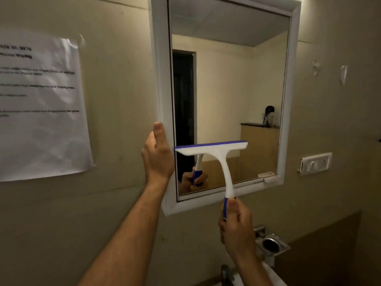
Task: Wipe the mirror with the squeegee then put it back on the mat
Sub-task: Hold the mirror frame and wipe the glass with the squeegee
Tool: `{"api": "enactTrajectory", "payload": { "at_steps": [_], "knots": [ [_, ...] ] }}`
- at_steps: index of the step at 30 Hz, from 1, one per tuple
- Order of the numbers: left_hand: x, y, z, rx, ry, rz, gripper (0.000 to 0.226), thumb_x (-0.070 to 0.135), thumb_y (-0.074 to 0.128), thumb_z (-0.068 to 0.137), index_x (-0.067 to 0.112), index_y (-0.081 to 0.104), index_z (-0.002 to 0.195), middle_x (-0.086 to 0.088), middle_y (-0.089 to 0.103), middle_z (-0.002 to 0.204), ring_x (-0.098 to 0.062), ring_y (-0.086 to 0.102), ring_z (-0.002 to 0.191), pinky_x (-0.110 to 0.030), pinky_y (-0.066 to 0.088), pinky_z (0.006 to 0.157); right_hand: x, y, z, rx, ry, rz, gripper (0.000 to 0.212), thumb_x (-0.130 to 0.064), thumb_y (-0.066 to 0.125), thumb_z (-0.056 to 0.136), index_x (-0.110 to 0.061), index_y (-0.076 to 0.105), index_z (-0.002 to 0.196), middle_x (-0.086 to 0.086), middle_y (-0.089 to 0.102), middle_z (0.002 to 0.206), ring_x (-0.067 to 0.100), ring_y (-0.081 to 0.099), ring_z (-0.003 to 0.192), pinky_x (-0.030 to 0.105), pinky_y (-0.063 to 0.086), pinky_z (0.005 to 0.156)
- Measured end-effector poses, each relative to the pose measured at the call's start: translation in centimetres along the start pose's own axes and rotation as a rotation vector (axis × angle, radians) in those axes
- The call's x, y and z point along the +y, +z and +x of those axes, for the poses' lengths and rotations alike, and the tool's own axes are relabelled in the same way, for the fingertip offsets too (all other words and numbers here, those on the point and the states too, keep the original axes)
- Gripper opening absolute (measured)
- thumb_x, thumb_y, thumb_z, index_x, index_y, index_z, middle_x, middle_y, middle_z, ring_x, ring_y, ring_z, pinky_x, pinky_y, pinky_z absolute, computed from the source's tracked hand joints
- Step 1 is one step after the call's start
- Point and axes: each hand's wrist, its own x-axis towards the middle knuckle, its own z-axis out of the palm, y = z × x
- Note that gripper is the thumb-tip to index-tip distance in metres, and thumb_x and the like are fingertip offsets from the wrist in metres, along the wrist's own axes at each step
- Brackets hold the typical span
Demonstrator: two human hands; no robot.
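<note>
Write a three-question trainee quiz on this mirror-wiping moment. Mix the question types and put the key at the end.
1. True or false: the right hand holds the squeegee by its blue grip.
2. Where does the left hand rest?
A. on the paper sheet
B. on the left side of the mirror frame
C. on the wall switch
3. Fill in: the squeegee's blade lies across the ______ part of the mirror glass.

Key
1. True
2. B
3. lower
</note>
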Motion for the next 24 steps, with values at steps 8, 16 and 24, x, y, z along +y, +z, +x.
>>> {"api": "enactTrajectory", "payload": {
  "at_steps": [8, 16, 24],
  "knots": [
    [0.7, -0.3, -0.4, -0.015, -0.009, 0.013, 0.064, 0.048, 0.019, 0.102, -0.001, 0.058, 0.117, 0.004, 0.059, 0.08, -0.003, 0.053, 0.072, -0.012, 0.04, 0.066, -3.1, 0.7, 2.2, 0.027, -0.072, -0.065, 0.047, -0.067, 0.034, 0.079, -0.024, 0.053, 0.081, 0.006, 0.045, 0.059, 0.021, 0.039, 0.05, 0.036, 0.035, 0.05],
    [-2.3, -0.6, -3.4, 0.021, -0.029, 0.032, 0.043, 0.049, 0.025, 0.101, 0.027, 0.047, 0.072, 0.01, 0.044, 0.065, 0.004, 0.048, 0.057, -0.016, 0.042, 0.057, 1.5, -0.2, -1.4, -0.002, 0.042, -0.02, 0.049, -0.058, 0.037, 0.079, -0.011, 0.052, 0.082, 0.005, 0.042, 0.057, 0.012, 0.036, 0.044, 0.025, 0.03, 0.041],
    [-4.3, -0.7, -4.6, 0.047, 0.075, 0.051, 0.047, 0.05, 0.022, 0.098, 0.016, 0.042, 0.072, 0.006, 0.037, 0.056, -0.007, 0.037, 0.047, -0.017, 0.027, 0.043, 0.4, -0.2, -0.7, -0.012, 0.033, 0.007, 0.05, -0.057, 0.036, 0.084, -0.01, 0.052, 0.083, 0.001, 0.04, 0.054, 0.009, 0.034, 0.042, 0.024, 0.028, 0.038]
  ]
}}
